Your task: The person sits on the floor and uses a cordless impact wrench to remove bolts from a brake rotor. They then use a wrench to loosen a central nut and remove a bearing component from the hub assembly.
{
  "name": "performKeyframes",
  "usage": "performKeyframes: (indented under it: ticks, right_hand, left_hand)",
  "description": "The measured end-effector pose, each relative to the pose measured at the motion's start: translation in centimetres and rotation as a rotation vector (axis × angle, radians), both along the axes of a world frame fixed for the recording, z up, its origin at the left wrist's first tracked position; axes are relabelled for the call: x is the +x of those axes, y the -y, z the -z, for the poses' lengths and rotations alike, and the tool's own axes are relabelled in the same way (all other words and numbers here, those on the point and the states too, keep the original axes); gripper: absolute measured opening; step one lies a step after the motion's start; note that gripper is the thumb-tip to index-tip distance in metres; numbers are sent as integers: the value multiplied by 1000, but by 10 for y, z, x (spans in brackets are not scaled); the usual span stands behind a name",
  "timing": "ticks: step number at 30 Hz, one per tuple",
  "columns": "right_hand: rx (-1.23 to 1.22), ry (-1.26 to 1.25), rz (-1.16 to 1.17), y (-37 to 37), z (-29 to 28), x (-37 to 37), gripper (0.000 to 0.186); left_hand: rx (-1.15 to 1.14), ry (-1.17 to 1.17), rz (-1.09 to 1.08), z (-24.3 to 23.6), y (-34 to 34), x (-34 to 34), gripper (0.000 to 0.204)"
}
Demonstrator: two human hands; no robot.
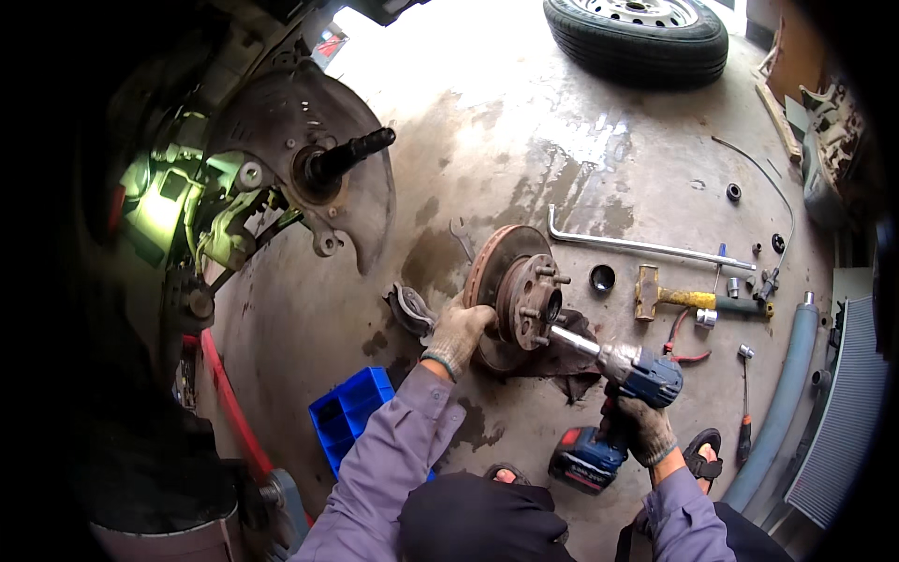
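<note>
My left hand (462, 337), in a worn work glove, grips the near left edge of a rusty brake disc (487, 267) that stands on its rim. A hub (534, 304) with several studs sits on the disc's right face. In my gloved right hand (646, 429) is a cordless impact wrench (646, 377), held by its handle with the battery pack low on the left. A long socket (578, 343) on its nose points at the lower part of the hub; I cannot tell whether it is seated on a fastener. A dark rag (571, 361) lies beside the disc.
At the left, a stub axle (351, 159) projects from a dust shield (281, 103). On the floor lie a sledgehammer (647, 292), a long breaker bar (646, 247), pliers (676, 337), a screwdriver (744, 436) and a blue tray (354, 412). A wheel (646, 47) lies at the back.
</note>
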State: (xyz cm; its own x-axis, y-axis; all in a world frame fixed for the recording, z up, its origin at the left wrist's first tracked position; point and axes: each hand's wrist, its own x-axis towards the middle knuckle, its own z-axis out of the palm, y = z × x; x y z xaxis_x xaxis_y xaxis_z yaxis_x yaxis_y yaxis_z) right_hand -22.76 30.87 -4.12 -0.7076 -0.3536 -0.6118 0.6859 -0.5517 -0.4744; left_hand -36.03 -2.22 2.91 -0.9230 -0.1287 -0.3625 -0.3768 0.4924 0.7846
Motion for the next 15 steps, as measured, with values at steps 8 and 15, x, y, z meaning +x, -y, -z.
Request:
performKeyframes:
  ticks: [8, 15]
  right_hand:
    - [94, 43, -58, 22, -2, -21, 30]
    - [235, 20, -90, 40, -16, -23, 24]
  left_hand:
    - [303, 117, -89, 15, 12, 1, 30]
    - [148, 9, 7, 1, 8, -1, 28]
